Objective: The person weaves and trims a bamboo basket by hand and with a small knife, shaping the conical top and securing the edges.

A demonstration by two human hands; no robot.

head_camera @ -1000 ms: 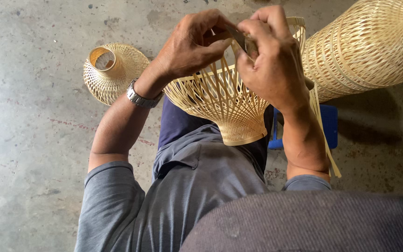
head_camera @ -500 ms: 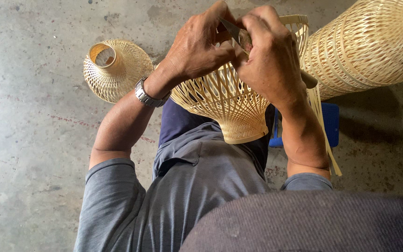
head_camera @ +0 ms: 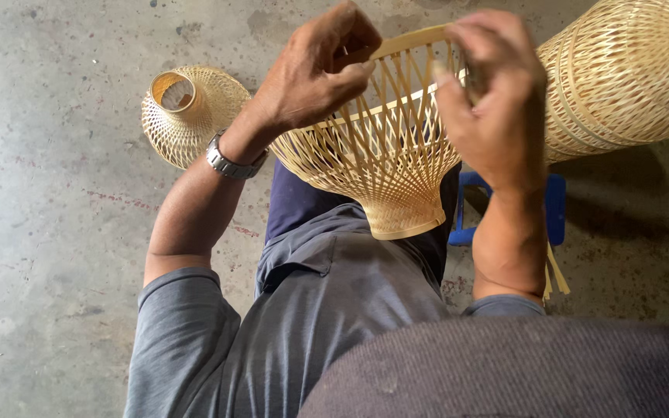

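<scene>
An unfinished woven bamboo basket (head_camera: 385, 166), pale yellow, funnel-shaped with open lattice strips and a solid narrow collar, rests on the person's lap. The left hand (head_camera: 315, 70) pinches its upper rim, fingers pressed together on a strip. The right hand (head_camera: 493, 108) grips the rim's far side, closed on loose strips. Compared with a second ago, the hands have moved apart and more lattice shows. A small finished basket (head_camera: 187, 112) lies on the rough concrete floor (head_camera: 48, 232); a large woven basket (head_camera: 629, 73) lies at right, above a blue stool (head_camera: 555, 209).

Pale open-weave bamboo basket (head_camera: 385, 166), tilted on lap
</scene>
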